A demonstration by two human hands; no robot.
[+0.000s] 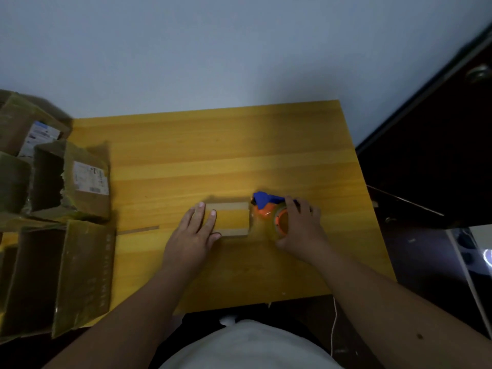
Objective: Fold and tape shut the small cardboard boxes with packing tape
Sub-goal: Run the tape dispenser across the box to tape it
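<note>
Dim room, pale wall behind; yellow wooden table [226, 145] with a pile of opened, torn cardboard boxes [53, 182] along its left side. Small cardboard box [231, 219] sits near the table's middle, flaps down, a band of tape across its top. Left hand [193, 235] lies flat on the box's left end, fingers straight, pinning it. Right hand [300, 227] is curled round a tape dispenser [271, 211], blue head and orange core, touching the box's right edge.

Judgement: tape is being drawn over the seam. Best to keep the left hand's weight on the box, pull the dispenser level and straight, run it over the edge, then tear against the blade. The box lies between both hands, just left of the grip.
</note>
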